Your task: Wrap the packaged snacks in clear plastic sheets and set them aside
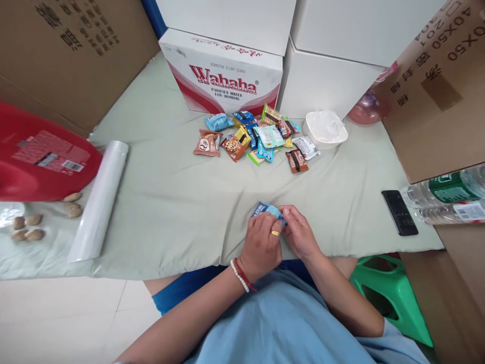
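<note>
Near the front of the cloth-covered table, a small blue snack packet (267,208) is between my two hands. My left hand (262,241), with a gold ring and bracelets at the wrist, has its fingers curled over the packet and hides its lower part. At the packet's right end, the thumb and fingers of my right hand (300,231) pinch its edge. Whether the packet is sealed or torn cannot be made out. Farther back lies a loose pile of wrapped snacks (270,135), with a brown packet (208,142) at its left side.
Beside the pile stands a white plastic bowl (326,130). A Wahaha carton (231,76) and plain white boxes (322,76) line the back. To the right are a phone (399,212) and water bottles (450,188); to the left, a plastic roll (99,202) and a red container (45,156).
</note>
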Demonstrator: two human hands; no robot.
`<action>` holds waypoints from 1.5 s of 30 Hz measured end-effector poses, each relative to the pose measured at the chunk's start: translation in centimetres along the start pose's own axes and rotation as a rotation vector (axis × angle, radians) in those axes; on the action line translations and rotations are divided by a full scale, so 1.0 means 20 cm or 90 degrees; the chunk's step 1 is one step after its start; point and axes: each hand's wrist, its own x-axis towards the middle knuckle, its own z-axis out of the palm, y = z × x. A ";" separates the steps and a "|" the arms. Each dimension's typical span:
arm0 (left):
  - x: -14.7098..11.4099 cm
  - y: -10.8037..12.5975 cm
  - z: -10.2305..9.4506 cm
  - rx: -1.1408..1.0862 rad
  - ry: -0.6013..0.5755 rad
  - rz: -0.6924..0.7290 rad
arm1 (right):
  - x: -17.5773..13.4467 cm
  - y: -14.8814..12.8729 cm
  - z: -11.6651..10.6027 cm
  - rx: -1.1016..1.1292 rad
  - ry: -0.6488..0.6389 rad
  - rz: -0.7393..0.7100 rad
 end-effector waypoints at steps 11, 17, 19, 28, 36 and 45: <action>-0.07 -0.16 -0.13 -0.417 -0.057 -0.088 | 0.03 0.03 -0.13 -0.081 -0.006 -0.018; 0.02 -0.28 -0.11 -0.401 -0.006 -0.337 | 0.01 -0.02 -0.20 -0.360 -0.016 -0.278; 0.03 -0.27 -0.04 -0.402 -0.100 -0.301 | 0.01 -0.01 -0.20 -0.404 -0.030 -0.326; 0.11 -0.19 -0.01 -0.449 -0.178 -0.320 | 0.02 0.01 -0.22 -0.416 -0.069 -0.300; 0.22 -0.24 -0.05 -0.533 -0.303 -0.339 | 0.02 -0.04 -0.27 -0.302 -0.123 -0.154; 0.22 -0.30 -0.21 -0.341 -0.114 -0.397 | 0.05 -0.05 -0.49 -0.127 0.059 0.020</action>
